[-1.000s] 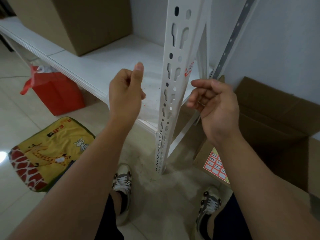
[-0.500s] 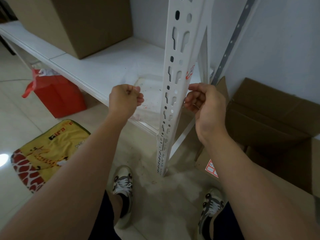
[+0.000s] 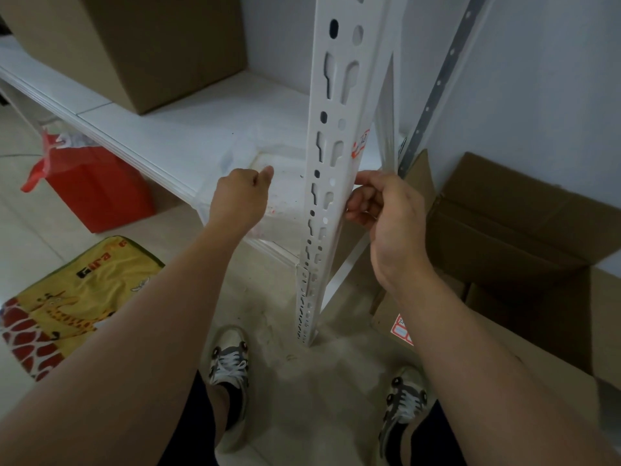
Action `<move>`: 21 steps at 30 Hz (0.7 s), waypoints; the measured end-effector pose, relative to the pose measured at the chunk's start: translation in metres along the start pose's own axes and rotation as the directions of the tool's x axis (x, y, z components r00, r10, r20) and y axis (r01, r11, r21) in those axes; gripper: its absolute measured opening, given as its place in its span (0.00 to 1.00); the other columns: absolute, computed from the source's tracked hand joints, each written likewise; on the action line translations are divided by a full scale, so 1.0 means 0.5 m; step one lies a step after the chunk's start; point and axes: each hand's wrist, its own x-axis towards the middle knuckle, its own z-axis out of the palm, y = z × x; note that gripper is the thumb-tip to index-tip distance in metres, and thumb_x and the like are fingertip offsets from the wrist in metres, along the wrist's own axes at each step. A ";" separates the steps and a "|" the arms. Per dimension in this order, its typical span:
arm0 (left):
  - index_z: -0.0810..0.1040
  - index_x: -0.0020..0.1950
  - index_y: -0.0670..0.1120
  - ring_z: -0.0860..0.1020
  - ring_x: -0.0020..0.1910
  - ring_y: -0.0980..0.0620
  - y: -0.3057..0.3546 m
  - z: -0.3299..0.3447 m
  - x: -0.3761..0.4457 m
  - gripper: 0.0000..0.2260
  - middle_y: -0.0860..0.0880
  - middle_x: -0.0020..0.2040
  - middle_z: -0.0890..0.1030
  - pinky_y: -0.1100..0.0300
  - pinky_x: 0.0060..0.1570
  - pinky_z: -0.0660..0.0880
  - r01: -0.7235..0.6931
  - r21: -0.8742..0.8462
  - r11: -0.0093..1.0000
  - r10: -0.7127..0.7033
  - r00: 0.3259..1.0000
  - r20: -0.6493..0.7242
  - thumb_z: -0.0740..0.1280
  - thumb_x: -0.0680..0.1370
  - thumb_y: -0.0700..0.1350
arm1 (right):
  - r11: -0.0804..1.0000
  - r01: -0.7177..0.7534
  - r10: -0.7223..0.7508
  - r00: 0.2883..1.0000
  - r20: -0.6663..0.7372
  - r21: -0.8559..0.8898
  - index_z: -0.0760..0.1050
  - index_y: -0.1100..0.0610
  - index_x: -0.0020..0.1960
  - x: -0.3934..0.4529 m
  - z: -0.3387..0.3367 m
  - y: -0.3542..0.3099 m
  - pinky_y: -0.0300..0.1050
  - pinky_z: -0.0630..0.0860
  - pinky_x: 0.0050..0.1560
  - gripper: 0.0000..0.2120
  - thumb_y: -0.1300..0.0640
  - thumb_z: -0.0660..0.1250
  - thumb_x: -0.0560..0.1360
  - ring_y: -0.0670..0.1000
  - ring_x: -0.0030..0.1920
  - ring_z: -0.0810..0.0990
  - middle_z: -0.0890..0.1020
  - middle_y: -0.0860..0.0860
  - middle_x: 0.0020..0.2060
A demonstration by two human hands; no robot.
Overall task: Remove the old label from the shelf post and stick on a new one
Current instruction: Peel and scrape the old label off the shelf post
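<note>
The white perforated shelf post [image 3: 336,95] stands upright in the middle. Torn red-and-white remains of the old label [image 3: 360,146] cling to its right face. My right hand [image 3: 389,213] is just below that label, fingers curled, thumb and fingertips against the post's right edge. My left hand [image 3: 240,196] is a closed fist with the thumb pressed on the forefinger, held over a clear plastic tray [image 3: 285,156] on the shelf; nothing shows in it. A sheet of red-bordered labels [image 3: 401,331] lies on a cardboard box, partly hidden by my right forearm.
A large cardboard box [image 3: 151,45] sits on the white shelf board [image 3: 188,136]. An open cardboard box [image 3: 524,237] stands at the right by the wall. A red bag [image 3: 97,190] and a yellow giraffe mat [image 3: 74,297] lie on the floor at left. My shoes [image 3: 230,358] are below.
My left hand has dropped from chest height down over the clear tray and closed its thumb. My right hand has moved in from open air to touch the post's right edge.
</note>
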 end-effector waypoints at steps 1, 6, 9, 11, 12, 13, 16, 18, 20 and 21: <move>0.65 0.33 0.44 0.76 0.39 0.41 0.002 0.001 -0.001 0.23 0.46 0.32 0.71 0.53 0.40 0.69 -0.005 0.078 0.997 0.003 1.000 0.020 0.53 0.84 0.54 | 1.000 0.002 -0.002 1.000 0.001 -0.003 0.80 0.56 0.41 0.001 0.000 0.000 0.49 0.74 0.40 0.13 0.59 0.58 0.78 0.51 0.33 0.76 0.77 0.51 0.28; 0.68 0.68 0.45 0.69 0.65 0.40 -0.001 0.009 -0.004 0.18 0.44 0.65 0.72 0.45 0.64 0.66 -0.057 0.264 0.963 0.030 0.994 0.104 0.63 0.78 0.41 | 1.000 -0.007 0.007 1.000 -0.015 -0.025 0.79 0.55 0.39 0.003 0.004 0.000 0.50 0.73 0.41 0.15 0.60 0.58 0.80 0.51 0.33 0.75 0.76 0.51 0.27; 0.79 0.59 0.46 0.71 0.63 0.40 -0.005 0.011 0.001 0.17 0.44 0.59 0.78 0.45 0.66 0.65 -0.036 0.345 0.938 0.015 0.998 0.062 0.62 0.80 0.56 | 0.999 -0.008 0.008 1.000 -0.013 -0.035 0.79 0.55 0.39 0.000 0.006 -0.003 0.49 0.73 0.41 0.15 0.60 0.58 0.80 0.51 0.33 0.75 0.76 0.50 0.28; 0.82 0.47 0.43 0.73 0.58 0.40 -0.004 0.006 0.001 0.22 0.43 0.49 0.81 0.46 0.62 0.68 -0.001 0.383 0.924 -0.027 0.997 0.067 0.57 0.81 0.59 | 0.999 -0.013 0.012 1.000 -0.011 -0.033 0.79 0.55 0.39 -0.002 0.005 -0.004 0.48 0.73 0.41 0.15 0.60 0.58 0.80 0.50 0.33 0.75 0.76 0.50 0.28; 0.81 0.48 0.42 0.73 0.58 0.39 -0.004 0.006 -0.001 0.20 0.41 0.50 0.81 0.46 0.61 0.68 -0.016 0.387 0.922 -0.008 0.998 0.058 0.57 0.82 0.55 | 0.999 -0.013 0.013 1.000 -0.008 -0.037 0.79 0.55 0.39 -0.003 0.005 -0.004 0.49 0.73 0.41 0.15 0.60 0.58 0.80 0.50 0.33 0.75 0.76 0.50 0.28; 0.80 0.54 0.41 0.72 0.60 0.39 -0.002 0.004 -0.007 0.15 0.40 0.54 0.80 0.46 0.62 0.69 -0.037 0.391 0.920 0.015 0.998 0.057 0.58 0.82 0.50 | 0.999 -0.012 0.012 1.000 -0.004 -0.043 0.80 0.56 0.39 -0.004 0.003 -0.003 0.49 0.73 0.41 0.15 0.59 0.59 0.80 0.51 0.33 0.75 0.76 0.50 0.28; 0.74 0.68 0.44 0.73 0.63 0.40 0.010 -0.003 -0.020 0.18 0.41 0.63 0.77 0.47 0.64 0.71 -0.065 0.254 0.965 0.055 0.997 0.045 0.60 0.78 0.39 | 0.999 -0.012 0.013 1.000 0.010 -0.052 0.80 0.56 0.39 -0.006 0.001 -0.001 0.51 0.74 0.43 0.13 0.56 0.60 0.78 0.52 0.35 0.75 0.77 0.51 0.29; 0.79 0.60 0.43 0.78 0.54 0.46 0.043 -0.018 -0.043 0.14 0.44 0.57 0.81 0.50 0.57 0.76 -0.132 0.016 0.991 0.132 0.972 -0.196 0.58 0.80 0.42 | 0.998 -0.014 0.015 1.000 0.017 -0.064 0.80 0.55 0.40 -0.008 0.000 -0.004 0.51 0.74 0.43 0.13 0.55 0.60 0.78 0.53 0.36 0.75 0.77 0.51 0.29; 0.79 0.57 0.43 0.78 0.49 0.53 0.093 -0.034 -0.082 0.16 0.47 0.52 0.82 0.58 0.51 0.77 -0.269 -0.240 0.933 0.152 0.897 -0.415 0.54 0.79 0.45 | 0.996 -0.025 0.027 0.999 0.018 -0.090 0.80 0.56 0.41 -0.010 0.000 -0.009 0.51 0.75 0.45 0.15 0.56 0.58 0.80 0.53 0.36 0.76 0.77 0.52 0.31; 0.77 0.61 0.43 0.78 0.49 0.55 0.119 -0.041 -0.108 0.17 0.48 0.53 0.81 0.63 0.50 0.76 -0.347 -0.360 0.866 0.172 0.882 -0.438 0.53 0.78 0.46 | 0.995 -0.033 0.035 0.999 0.019 -0.097 0.80 0.56 0.41 -0.011 0.001 -0.011 0.51 0.75 0.45 0.16 0.55 0.58 0.81 0.52 0.37 0.76 0.77 0.53 0.31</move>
